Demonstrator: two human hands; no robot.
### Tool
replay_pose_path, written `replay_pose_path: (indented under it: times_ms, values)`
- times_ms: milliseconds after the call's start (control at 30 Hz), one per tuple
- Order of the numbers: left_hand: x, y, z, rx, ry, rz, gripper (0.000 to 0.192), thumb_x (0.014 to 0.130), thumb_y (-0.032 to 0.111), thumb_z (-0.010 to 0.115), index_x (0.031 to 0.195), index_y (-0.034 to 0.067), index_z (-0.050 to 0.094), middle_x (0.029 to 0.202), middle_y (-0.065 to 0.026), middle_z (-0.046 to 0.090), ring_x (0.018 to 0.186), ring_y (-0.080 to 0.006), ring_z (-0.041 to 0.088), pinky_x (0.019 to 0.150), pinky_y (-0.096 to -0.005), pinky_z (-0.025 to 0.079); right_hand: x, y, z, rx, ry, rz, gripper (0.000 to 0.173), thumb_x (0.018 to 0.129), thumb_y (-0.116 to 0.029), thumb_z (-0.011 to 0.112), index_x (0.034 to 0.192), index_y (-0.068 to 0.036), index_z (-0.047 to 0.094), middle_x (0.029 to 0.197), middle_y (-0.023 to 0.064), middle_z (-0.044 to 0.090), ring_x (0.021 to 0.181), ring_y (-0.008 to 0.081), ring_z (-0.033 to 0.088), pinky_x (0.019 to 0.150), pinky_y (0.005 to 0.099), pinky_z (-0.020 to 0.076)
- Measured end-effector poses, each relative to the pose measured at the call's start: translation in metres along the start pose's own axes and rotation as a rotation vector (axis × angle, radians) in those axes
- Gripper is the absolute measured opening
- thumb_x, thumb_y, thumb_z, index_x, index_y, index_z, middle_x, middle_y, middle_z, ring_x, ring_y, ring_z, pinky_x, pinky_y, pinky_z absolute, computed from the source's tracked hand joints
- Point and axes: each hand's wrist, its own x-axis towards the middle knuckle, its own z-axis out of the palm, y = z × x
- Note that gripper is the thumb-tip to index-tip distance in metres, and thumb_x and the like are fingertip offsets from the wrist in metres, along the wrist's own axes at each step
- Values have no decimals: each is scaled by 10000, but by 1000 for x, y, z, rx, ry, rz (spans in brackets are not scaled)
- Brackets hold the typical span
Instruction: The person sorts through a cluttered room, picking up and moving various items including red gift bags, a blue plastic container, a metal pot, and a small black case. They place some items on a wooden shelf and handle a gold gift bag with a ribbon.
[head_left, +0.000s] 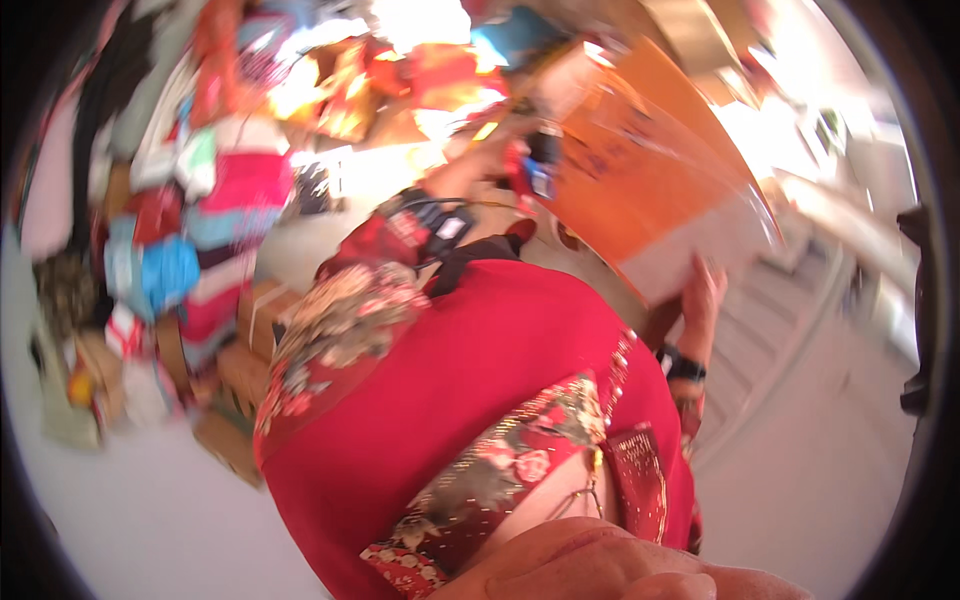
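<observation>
A large orange cardboard box, with clear tape and handwriting on it, stands tilted before me at the right. My right hand grips its near lower edge, a black band on the wrist. My left hand reaches forward to the box's left side, close to a small red, blue and black object. Motion blur hides whether its fingers hold that object. Around the left wrist is a black strapped device.
Stacked clothes and wrapped packages line the left, with small brown cartons below. Bright red and orange bags lie ahead in glare. More cartons stand at the top right, near a slatted surface. My shoe shows beneath.
</observation>
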Motion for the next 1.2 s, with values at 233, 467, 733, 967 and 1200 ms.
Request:
replay_pose_path:
  times_ms: [233, 467, 733, 967, 1200]
  values:
    - [32, 20, -56, 369, -151, -75, 430, 812, 114, 731, 1219, 36, 616, 950, -75, 701, 832, -177, 674, 753, -322, 555, -6, 135, 7, -373, -177, 91, 397, 949, -243, 642, 1275, -21, 600, 991, 62, 687, 856, 134, 655, 742, 313, 549]
    - [75, 60, -21, 494, -473, -86, 439, 837, 54, 606, 1275, 54, 627, 956, -82, 705, 849, -187, 683, 771, -307, 554, -88, 177, 8, -463, -87, 57, 573, 848, -275, 740, 1353, -87, 544, 1138, 159, 667, 1031, 312, 645, 905, 426, 514]
    - [117, 84, 116, 758, -1020, 366, 527, 732, -1, 586, 1219, 173, 681, 1057, -159, 705, 961, -363, 681, 813, -413, 534, -115, 118, 27, -905, 347, -529, 754, 704, -269, 840, 1364, -132, 502, 1288, 135, 569, 1204, 340, 541, 1030, 436, 428]
    - [162, 137, 234, 790, -1288, 720, 494, 758, 43, 591, 1221, 200, 665, 994, -133, 695, 927, -349, 667, 773, -447, 525, -111, 90, -1, -1031, 185, -96, 129, 825, -173, 612, 905, -130, 703, 857, 126, 713, 835, 340, 702, 694, 474, 547]
    - [172, 138, 284, 23, -1427, 424, 525, 891, 388, 664, 1316, 85, 615, 1076, -115, 715, 1044, -220, 681, 935, -348, 509, -198, 91, -47, -1079, 527, 200, 211, 874, -291, 598, 1029, -224, 724, 946, 106, 721, 885, 351, 690, 752, 466, 546]
